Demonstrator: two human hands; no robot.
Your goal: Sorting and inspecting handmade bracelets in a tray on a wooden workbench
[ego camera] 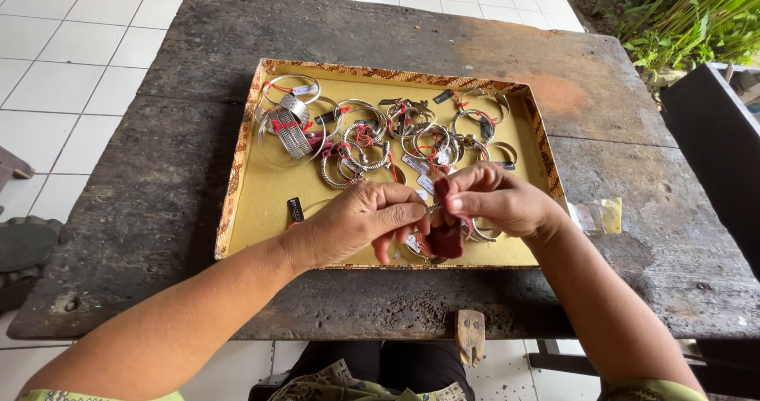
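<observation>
Both forearms reaching in from the bottom edge, meeting over the near side of a shallow tray [237, 181] with a patterned brown rim and yellow lining. Left hand [360, 223] curled, thumb and fingertips pressed together on a small silver piece, too hidden to say exactly what. Right hand [499, 199] pinching a dark red cloth [445, 231] against that same piece, cloth hanging down between the two hands just above the tray's front rim.

Inside the tray: loads of silver bangles [360, 144] piled mostly across the far half, overlapping, lots with red thread and little dark tags. One wide mesh-style cuff [291, 130] far left, lying in a big thin hoop. Near-left part of the lining mostly bare, just one small black tag [295, 209].

Tray sitting on a rough dark wooden table [158, 211]. Small clear packet [598, 215] just right of the tray, beside the right wrist. Wooden peg [470, 336] sticking up at the table's near edge
</observation>
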